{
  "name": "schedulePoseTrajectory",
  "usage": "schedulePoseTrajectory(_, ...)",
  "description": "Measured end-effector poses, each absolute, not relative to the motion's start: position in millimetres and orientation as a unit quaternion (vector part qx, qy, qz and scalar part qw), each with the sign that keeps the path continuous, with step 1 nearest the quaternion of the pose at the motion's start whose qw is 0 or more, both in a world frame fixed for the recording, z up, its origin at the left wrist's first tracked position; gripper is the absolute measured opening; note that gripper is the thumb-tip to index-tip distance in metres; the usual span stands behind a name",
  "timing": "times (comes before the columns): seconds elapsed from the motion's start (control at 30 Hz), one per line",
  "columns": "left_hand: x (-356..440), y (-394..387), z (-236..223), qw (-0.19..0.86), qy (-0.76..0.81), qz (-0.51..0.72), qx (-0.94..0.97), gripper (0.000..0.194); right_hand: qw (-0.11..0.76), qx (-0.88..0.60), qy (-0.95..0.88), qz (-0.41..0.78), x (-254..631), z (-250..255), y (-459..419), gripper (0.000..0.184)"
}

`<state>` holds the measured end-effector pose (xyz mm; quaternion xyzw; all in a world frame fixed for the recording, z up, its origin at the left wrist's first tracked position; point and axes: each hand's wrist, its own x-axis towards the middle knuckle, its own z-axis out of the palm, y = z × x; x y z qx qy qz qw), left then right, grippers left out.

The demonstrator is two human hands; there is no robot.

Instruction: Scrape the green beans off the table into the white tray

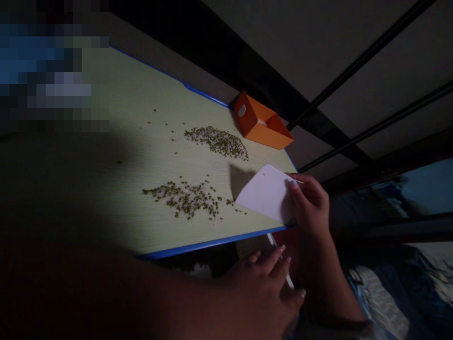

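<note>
My right hand point(313, 203) grips a white flat scraper card point(265, 193) with a small hole near one corner, thumb on top. The card is tilted over the table's near right end, its left tip beside a loose pile of small green beans point(187, 200). A second pile of green beans point(219, 141), mixed with pale bits, lies farther back. My left hand point(269, 278) is below the table's blue edge, fingers apart and stretched to the right. It overlaps a narrow white strip point(290, 281); whether it touches the strip I cannot tell.
An orange open box point(265, 125) stands at the table's far edge against the wall. The pale table point(134, 208) has a blue rim and a few stray beans. Clothes or bedding point(382, 297) lie at the lower right. The upper left corner is pixelated.
</note>
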<state>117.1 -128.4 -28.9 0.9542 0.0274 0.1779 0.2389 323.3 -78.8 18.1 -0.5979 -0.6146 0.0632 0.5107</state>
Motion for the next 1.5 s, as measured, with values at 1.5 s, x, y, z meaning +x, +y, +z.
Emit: schedulePoseTrajectory(1.5, 113.2, -131.1, -29.7, 0.258, 0.039, 0.188, 0.947, 0.048, 0.519, -0.593, -0.610, 0.076, 322.1, 17.3, -69.2, 0.017)
